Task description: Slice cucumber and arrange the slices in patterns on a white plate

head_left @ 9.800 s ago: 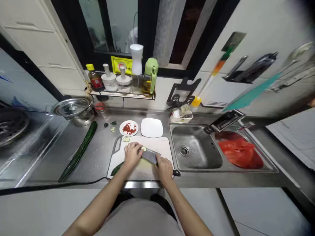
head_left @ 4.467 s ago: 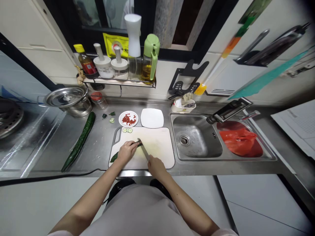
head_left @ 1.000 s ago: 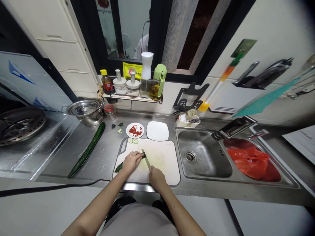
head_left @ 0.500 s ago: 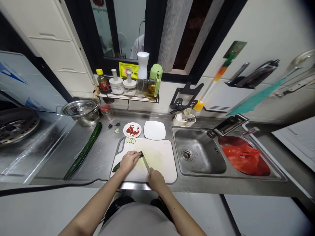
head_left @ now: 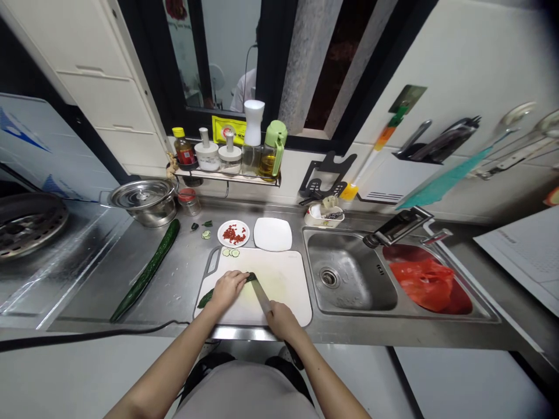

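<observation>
On the white cutting board (head_left: 290, 285), my left hand (head_left: 229, 287) presses down on a dark green cucumber (head_left: 205, 299). One end of it shows left of the hand; the other end pokes out by the fingertips. My right hand (head_left: 282, 319) is closed round a knife (head_left: 262, 296), its dark handle end showing below the wrist. The blade slants up and left, its tip at the cucumber's end beside my left fingers. Whether it has cut in, I cannot tell. Several thin cucumber slices (head_left: 230, 252) lie at the board's upper left.
Behind the board are a plate of chopped red pieces (head_left: 233, 234) and a white square plate (head_left: 273, 234). A whole cucumber (head_left: 146, 273) lies left, near a lidded steel pot (head_left: 144, 201). Right is a sink (head_left: 353, 279) with a red plastic bag (head_left: 425, 284). Seasonings stand on a rack (head_left: 244, 176).
The knife has turned, so more of the blade's flat side and its handle end show. My left hand stays on the cucumber. The whole view has shifted slightly.
</observation>
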Demonstrator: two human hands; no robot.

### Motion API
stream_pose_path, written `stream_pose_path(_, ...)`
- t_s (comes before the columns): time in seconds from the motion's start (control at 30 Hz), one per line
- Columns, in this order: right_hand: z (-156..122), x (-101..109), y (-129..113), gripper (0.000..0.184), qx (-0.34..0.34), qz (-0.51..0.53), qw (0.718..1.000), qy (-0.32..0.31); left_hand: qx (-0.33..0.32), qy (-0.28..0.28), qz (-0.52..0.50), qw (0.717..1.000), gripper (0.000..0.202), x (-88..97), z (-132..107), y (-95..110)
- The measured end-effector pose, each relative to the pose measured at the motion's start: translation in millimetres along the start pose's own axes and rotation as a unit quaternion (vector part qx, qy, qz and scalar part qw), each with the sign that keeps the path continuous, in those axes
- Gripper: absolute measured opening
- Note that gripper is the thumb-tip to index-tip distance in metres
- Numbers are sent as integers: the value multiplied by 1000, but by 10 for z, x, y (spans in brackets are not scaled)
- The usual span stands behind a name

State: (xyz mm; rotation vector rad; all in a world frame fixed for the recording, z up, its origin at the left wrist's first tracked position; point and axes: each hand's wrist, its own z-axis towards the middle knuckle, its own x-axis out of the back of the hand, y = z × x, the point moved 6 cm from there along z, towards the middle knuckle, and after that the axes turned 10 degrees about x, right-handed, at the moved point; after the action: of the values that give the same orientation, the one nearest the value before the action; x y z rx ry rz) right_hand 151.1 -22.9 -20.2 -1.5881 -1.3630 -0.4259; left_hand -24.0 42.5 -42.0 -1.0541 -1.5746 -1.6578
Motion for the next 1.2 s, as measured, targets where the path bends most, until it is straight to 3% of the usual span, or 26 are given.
stream_pose_path(0.1, -27, 101, 94, 24, 9, 7, 1000, 13, 20, 0, 3, 1000, 29, 4, -3, 6)
stream_pose_path(0.23, -93, 211, 175, 28, -27, -41, 998, 26, 43, 1, 8, 999, 30, 11, -1, 12)
stream_pose_path(0.5, -129, 255, 225, 38, -96, -80, 991, 49, 73, 14, -29, 997, 31, 50, 11, -17)
stream_pose_path(0.7, -143, 340, 206, 38, -77, -90, 986, 120, 115, 55, -73, 989, 33, 111, 65, -134)
stream_pose_path(0.87, -139, 376, 183, 47, -66, -111, 982, 140, 153, 82, -128, 976, 35, 118, 125, -244)
stream_pose_path(1.0, -119, 369, 175, 50, -59, -130, 981, 132, 136, 97, -158, 973, 34, 164, 162, -194)
stream_pose_path(1.2, -105, 376, 134, 51, -48, -144, 980, 129, 69, 72, -118, 988, 31, 203, 187, 69)
